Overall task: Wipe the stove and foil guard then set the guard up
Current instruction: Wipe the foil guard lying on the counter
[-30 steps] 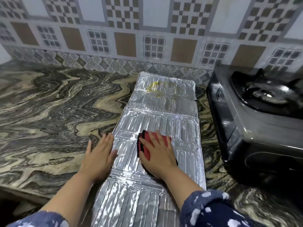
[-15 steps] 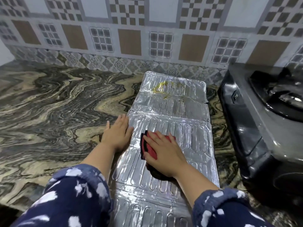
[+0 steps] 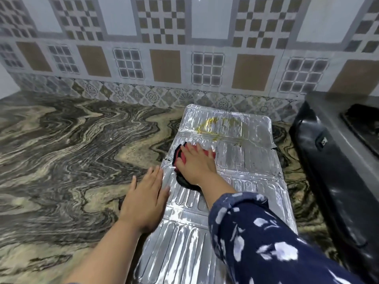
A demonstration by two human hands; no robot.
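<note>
The foil guard [image 3: 225, 181] lies flat on the tabletop [image 3: 71, 150], just left of the stove [image 3: 338, 160]. The right hand [image 3: 196, 165] presses a red cloth [image 3: 182, 154] on the guard's middle, grip flat, fingers spread. The left hand [image 3: 145, 199] rests flat, fingers apart, on the guard's left edge.

The foil guard [image 3: 235, 181] lies flat on the counter [image 3: 61, 160], left of the stove [image 3: 328, 181]. A cloth [image 3: 180, 154] rests on it; the wall [image 3: 184, 58] stands behind.
</note>
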